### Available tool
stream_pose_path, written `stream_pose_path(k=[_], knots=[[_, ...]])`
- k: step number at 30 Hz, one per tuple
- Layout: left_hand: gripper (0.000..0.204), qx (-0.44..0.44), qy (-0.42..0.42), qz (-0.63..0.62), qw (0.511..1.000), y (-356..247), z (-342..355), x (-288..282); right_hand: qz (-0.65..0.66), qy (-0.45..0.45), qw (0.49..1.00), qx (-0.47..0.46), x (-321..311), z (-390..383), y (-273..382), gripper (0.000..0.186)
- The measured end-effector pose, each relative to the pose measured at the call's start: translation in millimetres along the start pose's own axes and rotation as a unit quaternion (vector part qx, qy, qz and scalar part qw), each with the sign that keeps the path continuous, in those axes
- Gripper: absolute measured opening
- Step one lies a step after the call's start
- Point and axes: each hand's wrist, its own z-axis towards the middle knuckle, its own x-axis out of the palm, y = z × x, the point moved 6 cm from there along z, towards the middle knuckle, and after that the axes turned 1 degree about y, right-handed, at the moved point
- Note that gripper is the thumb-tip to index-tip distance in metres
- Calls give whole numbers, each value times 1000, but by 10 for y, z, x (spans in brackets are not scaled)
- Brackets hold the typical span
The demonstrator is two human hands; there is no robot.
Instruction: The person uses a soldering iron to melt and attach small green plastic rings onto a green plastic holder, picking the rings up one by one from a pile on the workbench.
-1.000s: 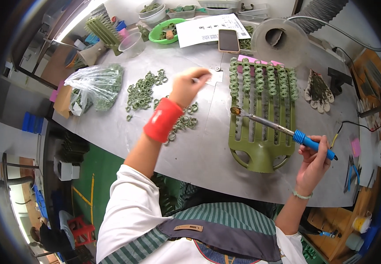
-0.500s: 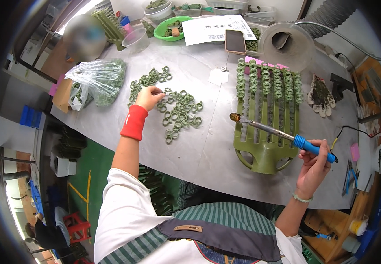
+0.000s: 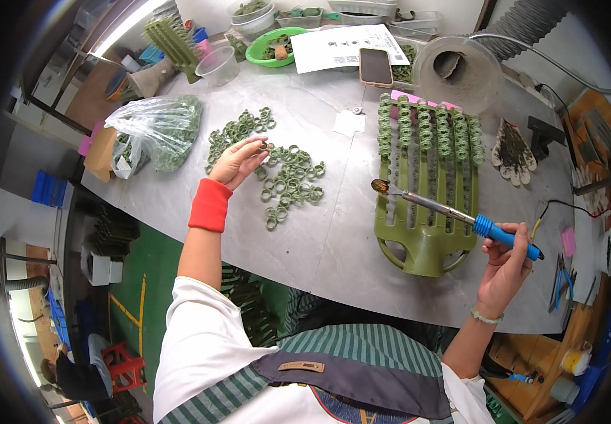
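Note:
My left hand, above a red wristband, pinches a small green ring at its fingertips. It hovers over a loose pile of similar green rings spread on the grey table. In my right hand is a soldering iron by its blue handle, its brownish tip pointing left. That tip hangs over the left side of an olive-green slotted plastic rack. Rows of green rings sit along the far part of the rack's bars; its handle end faces me.
Left of the pile lies a clear plastic bag with green pieces. Toward the back are a clear cup, a green basin, a paper sheet and a phone. A stained glove and pliers lie at the right.
My left hand has lifted and turned slightly, its fingers rising off the pile with a ring now at the fingertips. The soldering iron has stayed almost where it was.

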Motion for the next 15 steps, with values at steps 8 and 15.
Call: stream_pose_path(k=[8, 15], knots=[[24, 107, 73, 334, 933, -154, -97, 1611, 1, -36, 999, -32, -132, 66, 83, 30], [19, 294, 137, 475, 818, 2, 39, 2661, 20, -47, 997, -51, -208, 209, -24, 29]])
